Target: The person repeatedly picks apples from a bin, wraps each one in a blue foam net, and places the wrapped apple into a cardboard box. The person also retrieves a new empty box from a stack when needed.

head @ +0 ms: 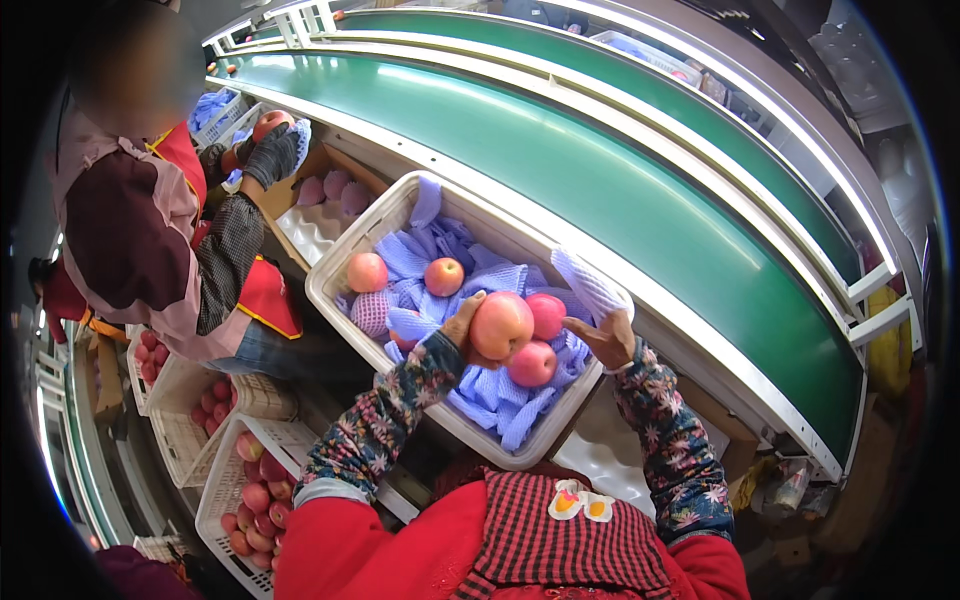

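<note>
My left hand (pixel 459 324) holds a large pinkish-red apple (pixel 502 324) above a white plastic crate (pixel 341 225). A pale blue foam net sleeve (pixel 586 279) stands upright from my right hand (pixel 611 341), its lower end held at the fingers. That hand is over the crate's right end, a little apart from the apple. Inside the crate lie many flattened foam sleeves (pixel 487 397) with loose apples among them, such as a red one (pixel 545 315), another (pixel 532 364), and a yellowish-red one (pixel 444 277). One apple (pixel 370 313) at the left wears a foam net.
A green conveyor belt (pixel 600 172) runs behind the crate. At left a co-worker's gloved hand (pixel 274 157) holds an apple (pixel 271 125) and a foam net, above a carton (pixel 330 161) with netted apples. Crates of apples (pixel 259 510) stand lower left. A moulded tray (pixel 607 457) lies beneath my right arm.
</note>
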A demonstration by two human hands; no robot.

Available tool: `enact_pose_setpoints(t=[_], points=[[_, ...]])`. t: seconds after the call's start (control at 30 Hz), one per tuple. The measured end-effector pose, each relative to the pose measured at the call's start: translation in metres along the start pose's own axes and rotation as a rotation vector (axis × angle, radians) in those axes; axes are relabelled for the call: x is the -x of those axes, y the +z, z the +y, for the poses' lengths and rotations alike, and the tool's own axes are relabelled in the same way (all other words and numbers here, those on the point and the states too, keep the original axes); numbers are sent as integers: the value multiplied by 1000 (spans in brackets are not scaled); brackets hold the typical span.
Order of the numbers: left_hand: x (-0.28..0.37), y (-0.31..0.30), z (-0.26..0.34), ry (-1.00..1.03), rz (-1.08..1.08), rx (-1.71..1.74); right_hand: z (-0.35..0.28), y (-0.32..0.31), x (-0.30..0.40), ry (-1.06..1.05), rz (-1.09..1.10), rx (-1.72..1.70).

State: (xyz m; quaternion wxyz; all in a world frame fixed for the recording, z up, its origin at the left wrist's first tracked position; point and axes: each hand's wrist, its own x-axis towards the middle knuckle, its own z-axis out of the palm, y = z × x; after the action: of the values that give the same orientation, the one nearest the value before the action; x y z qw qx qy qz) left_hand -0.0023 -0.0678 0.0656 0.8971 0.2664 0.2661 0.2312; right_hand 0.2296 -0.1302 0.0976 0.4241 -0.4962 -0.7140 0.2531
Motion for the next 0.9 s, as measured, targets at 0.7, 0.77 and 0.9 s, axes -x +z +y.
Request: enact_pose_setpoints(t=[0.7, 0.77, 0.9], points=[[-47, 131, -166, -533, -597, 447, -89, -97, 182, 205, -87, -635], [-70, 128, -187, -400, -622, 121, -85, -99, 196, 238, -101, -895], [-27, 193, -156, -319, -762, 70, -74, -100, 227, 305, -53, -1081]])
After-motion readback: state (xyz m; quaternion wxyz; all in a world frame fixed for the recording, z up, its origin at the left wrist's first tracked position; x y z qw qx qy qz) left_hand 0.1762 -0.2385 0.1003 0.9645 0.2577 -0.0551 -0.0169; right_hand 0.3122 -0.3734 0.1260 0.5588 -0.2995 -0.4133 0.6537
